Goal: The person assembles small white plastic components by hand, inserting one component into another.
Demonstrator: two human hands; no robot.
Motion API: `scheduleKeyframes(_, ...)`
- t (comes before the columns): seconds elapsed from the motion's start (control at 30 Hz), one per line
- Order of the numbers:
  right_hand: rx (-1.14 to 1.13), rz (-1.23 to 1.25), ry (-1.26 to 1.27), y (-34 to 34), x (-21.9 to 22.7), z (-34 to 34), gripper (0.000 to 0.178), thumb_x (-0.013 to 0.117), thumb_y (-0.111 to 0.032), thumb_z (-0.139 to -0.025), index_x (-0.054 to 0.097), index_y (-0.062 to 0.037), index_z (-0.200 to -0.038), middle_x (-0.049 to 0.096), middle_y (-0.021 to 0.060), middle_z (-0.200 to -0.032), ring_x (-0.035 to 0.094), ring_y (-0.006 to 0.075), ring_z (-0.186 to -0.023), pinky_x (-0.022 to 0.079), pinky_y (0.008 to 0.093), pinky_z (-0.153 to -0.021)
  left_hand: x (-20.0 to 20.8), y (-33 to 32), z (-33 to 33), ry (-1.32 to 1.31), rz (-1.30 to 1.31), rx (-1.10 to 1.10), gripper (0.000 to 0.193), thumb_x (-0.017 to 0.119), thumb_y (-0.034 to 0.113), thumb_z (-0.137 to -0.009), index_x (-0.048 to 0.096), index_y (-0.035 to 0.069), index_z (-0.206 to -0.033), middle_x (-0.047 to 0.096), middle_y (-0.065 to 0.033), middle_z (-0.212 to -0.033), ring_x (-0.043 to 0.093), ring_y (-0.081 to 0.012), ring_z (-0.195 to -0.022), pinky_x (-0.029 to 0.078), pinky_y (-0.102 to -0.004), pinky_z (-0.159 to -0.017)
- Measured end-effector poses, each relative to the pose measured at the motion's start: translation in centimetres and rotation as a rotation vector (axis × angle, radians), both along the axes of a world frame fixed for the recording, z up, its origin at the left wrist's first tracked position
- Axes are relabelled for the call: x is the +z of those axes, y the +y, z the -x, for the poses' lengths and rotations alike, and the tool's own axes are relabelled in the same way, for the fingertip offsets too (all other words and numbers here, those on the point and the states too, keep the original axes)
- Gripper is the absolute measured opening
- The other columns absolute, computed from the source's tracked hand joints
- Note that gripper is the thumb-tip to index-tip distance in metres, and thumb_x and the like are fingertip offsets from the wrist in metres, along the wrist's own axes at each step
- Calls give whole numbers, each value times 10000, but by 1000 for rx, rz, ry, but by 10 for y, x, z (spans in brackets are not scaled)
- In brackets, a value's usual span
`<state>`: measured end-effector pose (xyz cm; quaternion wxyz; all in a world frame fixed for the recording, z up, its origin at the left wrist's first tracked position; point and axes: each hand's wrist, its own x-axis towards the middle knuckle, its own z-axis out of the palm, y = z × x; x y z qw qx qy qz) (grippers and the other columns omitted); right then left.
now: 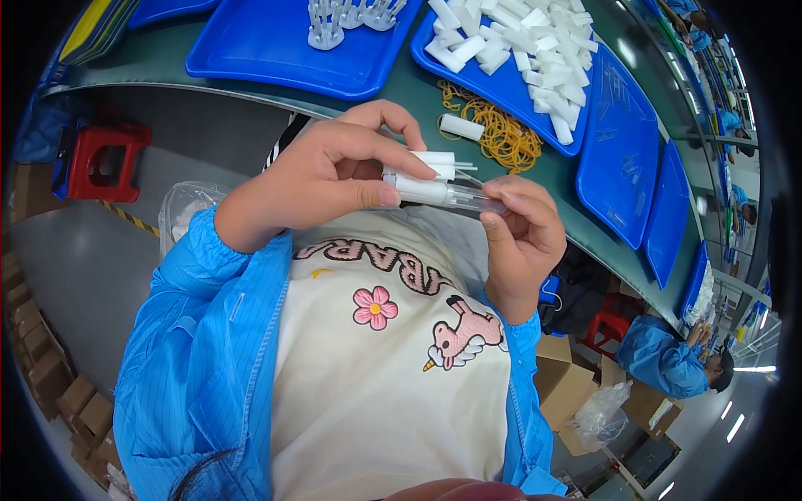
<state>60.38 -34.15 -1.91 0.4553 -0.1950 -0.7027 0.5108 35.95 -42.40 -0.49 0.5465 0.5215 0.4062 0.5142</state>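
Observation:
My left hand (334,163) is closed around a clear plastic pronged holder with white foam cylinders (422,189) on it, thumb and fingers pressing on the cylinders. Just in front of my shirt, the fingers of my right hand (526,238) pinch the far end of a clear plastic tube (468,199) that sticks out to the right of the cylinders. Thin clear prongs show beside the tube. How the tube joins the holder is partly hidden by my fingers. A loose white cylinder (461,127) lies on the green table beyond my hands.
Tan rubber bands (505,138) are heaped beside a blue tray (547,129) of white cylinders. Another blue tray (276,50) bears several clear pronged holders (326,29). Blue trays with clear thin pieces (622,159) line the right. A red stool (104,163) stands left; a co-worker (668,359) sits right.

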Motion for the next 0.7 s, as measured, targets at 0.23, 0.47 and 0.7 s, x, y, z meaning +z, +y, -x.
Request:
scheduleKeyframes(0.23,21,47,161,-5,4,7,318,700,76,-800,601,8,-1094,531,164,-1153,602,246,-983,536,351,-848,-7,1,-3,194,-381,139,274,755,20,-759,711,50,-1028,506,-139,-1190,524,-245,-1086,453,-358,-927)
scheduleKeyframes(0.47,-77,-231,-16,-5,12,3,262,722,51,-788,611,-17,-1015,602,154,-1073,629,236,-916,547,333,-777,-12,1,-7,121,-459,238,286,798,38,-721,735,59,-1000,591,-122,-1135,582,-217,-990,499,-337,-850)
scheduleKeyframes(0.7,-63,-355,-69,-2,16,4,223,725,30,-789,606,-39,-964,620,143,-1017,632,266,-902,536,372,-784,-16,1,-6,64,-459,238,315,824,50,-703,723,38,-1002,614,-131,-1117,568,-206,-966,489,-320,-810)
